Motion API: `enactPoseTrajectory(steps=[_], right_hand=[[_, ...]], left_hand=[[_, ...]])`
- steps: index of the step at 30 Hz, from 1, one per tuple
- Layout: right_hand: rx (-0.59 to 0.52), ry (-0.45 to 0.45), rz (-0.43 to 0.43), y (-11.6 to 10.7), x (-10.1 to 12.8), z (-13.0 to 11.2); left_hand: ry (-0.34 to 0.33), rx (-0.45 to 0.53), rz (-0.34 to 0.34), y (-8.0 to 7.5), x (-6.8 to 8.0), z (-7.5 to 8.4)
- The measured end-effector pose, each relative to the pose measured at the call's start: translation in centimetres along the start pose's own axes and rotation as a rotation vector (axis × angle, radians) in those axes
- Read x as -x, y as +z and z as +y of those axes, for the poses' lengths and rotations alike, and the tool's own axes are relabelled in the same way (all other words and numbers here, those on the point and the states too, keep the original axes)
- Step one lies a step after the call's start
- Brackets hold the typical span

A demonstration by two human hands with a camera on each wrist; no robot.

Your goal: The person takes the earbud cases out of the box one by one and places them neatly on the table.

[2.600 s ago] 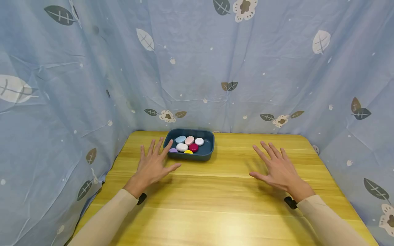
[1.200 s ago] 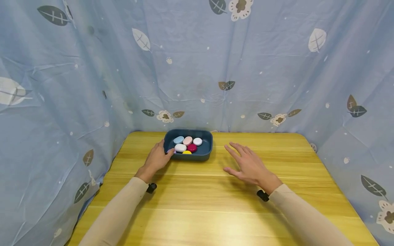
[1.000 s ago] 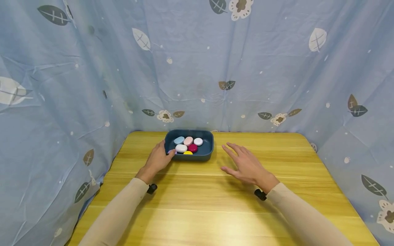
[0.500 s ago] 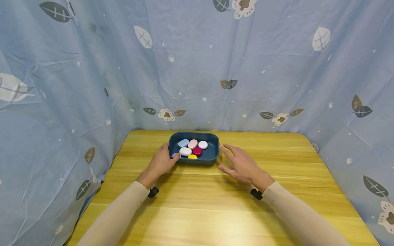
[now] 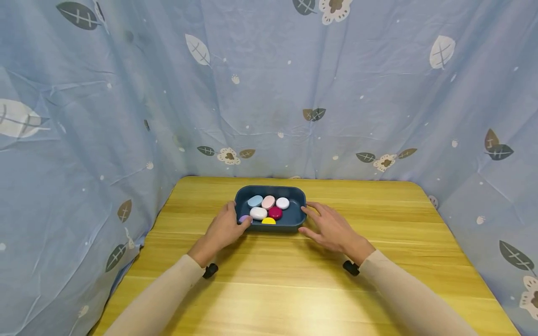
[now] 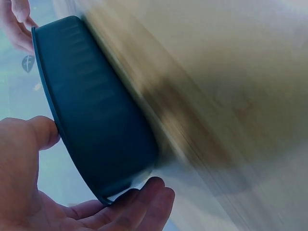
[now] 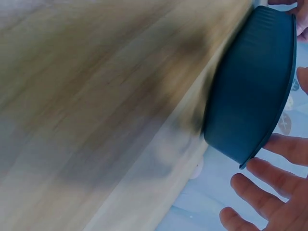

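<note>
A dark blue rectangular box (image 5: 277,228) with rounded corners sits towards the back of the table. In it lie several smooth oval pieces: light blue (image 5: 255,201), pink (image 5: 268,202), white (image 5: 258,213), dark red (image 5: 275,213), yellow (image 5: 269,220) and purple (image 5: 244,218). My left hand (image 5: 222,228) grips the box's left end; in the left wrist view its thumb (image 6: 45,132) is at the rim and the fingers reach round the end wall. At the other end, my right hand (image 5: 332,228) has its spread fingers (image 7: 276,175) right at the rim, thumb held apart from the wall.
The wooden table (image 5: 273,284) extends in front of the box and to both sides. A blue curtain (image 5: 269,93) with leaf and flower prints hangs behind the table and along both its sides.
My left hand has taken hold of the box, which has shifted to the right and towards me. The right hand has moved left until its fingertips are at the box's right end.
</note>
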State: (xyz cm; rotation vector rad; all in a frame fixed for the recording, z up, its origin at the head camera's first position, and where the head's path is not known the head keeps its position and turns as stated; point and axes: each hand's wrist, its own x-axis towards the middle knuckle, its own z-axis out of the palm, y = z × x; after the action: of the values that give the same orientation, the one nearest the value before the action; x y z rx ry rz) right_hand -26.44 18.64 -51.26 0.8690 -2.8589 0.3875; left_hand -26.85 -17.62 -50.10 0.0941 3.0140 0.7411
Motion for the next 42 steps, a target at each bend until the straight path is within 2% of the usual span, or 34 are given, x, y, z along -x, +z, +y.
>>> enactPoseTrajectory(steps=[6, 15, 25, 35, 42], right_hand=[[0.013, -0.014, 0.032, -0.1, 0.8, 0.0], [0.045, -0.035, 0.072, -0.3, 2.3, 0.2], [0.102, -0.076, 0.182, -0.5, 3.7, 0.7], [0.091, -0.079, 0.270, -0.8, 5.2, 2.0], [0.088, -0.063, 0.253, -1.2, 5.8, 2.6]], left_hand=[[0.001, -0.021, -0.005, 0.2, 1.0, 0.2], [0.045, -0.063, 0.007, 0.2, 2.6, 0.8], [0.078, -0.116, 0.011, 0.6, 4.0, 1.8], [0.122, -0.140, 0.007, 1.7, 4.5, 3.3], [0.122, -0.161, 0.007, 2.1, 4.7, 4.0]])
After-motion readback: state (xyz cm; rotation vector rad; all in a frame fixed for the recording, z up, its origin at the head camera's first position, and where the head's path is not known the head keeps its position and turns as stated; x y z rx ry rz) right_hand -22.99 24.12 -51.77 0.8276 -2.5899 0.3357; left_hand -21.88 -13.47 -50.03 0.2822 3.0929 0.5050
